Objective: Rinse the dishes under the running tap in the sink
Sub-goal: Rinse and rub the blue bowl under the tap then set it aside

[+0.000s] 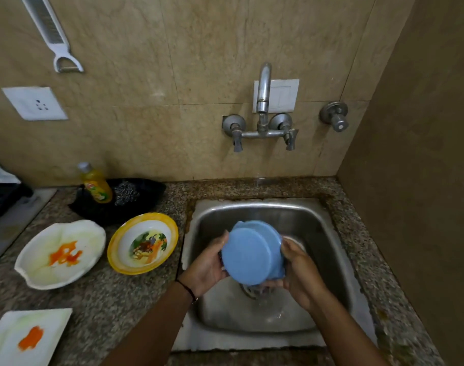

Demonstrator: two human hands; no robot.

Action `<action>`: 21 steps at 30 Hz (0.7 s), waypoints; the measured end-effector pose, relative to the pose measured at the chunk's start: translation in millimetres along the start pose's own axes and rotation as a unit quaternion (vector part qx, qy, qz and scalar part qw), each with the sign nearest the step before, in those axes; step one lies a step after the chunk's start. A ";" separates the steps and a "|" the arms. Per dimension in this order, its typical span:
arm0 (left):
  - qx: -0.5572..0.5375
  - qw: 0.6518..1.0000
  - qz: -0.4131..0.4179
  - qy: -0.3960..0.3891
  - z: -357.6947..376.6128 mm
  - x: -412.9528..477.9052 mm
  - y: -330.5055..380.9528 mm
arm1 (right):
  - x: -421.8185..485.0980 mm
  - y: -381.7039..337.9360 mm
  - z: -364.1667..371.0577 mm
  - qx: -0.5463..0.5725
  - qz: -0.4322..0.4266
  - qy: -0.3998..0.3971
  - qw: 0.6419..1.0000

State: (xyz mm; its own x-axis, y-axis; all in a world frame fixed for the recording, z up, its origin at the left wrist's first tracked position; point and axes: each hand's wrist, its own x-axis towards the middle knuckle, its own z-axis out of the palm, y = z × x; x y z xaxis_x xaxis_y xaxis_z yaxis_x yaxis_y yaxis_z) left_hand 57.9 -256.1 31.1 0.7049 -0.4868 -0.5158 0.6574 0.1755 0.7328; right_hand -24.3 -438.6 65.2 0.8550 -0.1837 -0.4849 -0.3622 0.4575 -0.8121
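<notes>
I hold a blue bowl (248, 252) tilted over the steel sink (331, 233), its underside facing me. My left hand (208, 265) grips its left rim and my right hand (298, 270) grips its right rim. Water runs off the bowl onto the drain (252, 290) below. The wall tap (262, 88) stands above the sink. On the counter to the left wait a yellow-rimmed picture bowl (143, 243), a white wavy plate (60, 253) smeared orange, and a white square plate (27, 336) with an orange smear.
A yellow dish-soap bottle (96, 183) and a steel scrubber (125, 194) sit in a black tray (151, 191) behind the plates. A second valve (335, 116) juts from the wall at the right. A brown side wall (424, 180) closes the right side.
</notes>
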 end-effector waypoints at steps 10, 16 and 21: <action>0.029 0.988 0.140 0.054 -2.7 -32.5 33.2 | 3.7 1.3 39.8 0.117 -0.024 0.020 0.993; -0.061 0.953 0.263 0.139 -44.1 -79.1 102.5 | 20.0 -11.3 154.4 0.051 -0.181 -0.059 0.980; -0.057 0.918 0.353 0.171 -131.2 -145.7 189.5 | 20.8 -40.5 301.5 0.052 -0.242 -0.178 0.952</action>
State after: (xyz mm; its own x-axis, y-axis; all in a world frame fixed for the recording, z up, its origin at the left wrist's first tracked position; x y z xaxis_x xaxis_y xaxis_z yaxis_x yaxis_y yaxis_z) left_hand 114.7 -39.6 186.9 0.9956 0.0760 -0.0543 0.0151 0.4424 0.8967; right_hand 120.0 -198.6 185.9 0.9907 -0.0974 0.0945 0.1300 0.4813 -0.8669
